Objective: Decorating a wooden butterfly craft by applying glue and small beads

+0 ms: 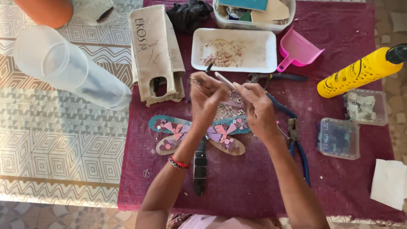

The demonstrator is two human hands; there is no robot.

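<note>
My left hand and my right hand are raised together over a dragonfly-shaped mosaic lying on a maroon cloth. Between the fingertips of both hands is a thin pale pink strip of tile. The left hand also pinches a small dark-tipped tool. The mosaic has teal, pink and purple wings and a dark body. A pile of small tile chips lies under the hands.
A white tray with tile chips, a pink scoop, blue-handled nippers, a yellow bottle, two clear boxes of tiles, a clear plastic jar, a canvas pouch and a white napkin surround the work.
</note>
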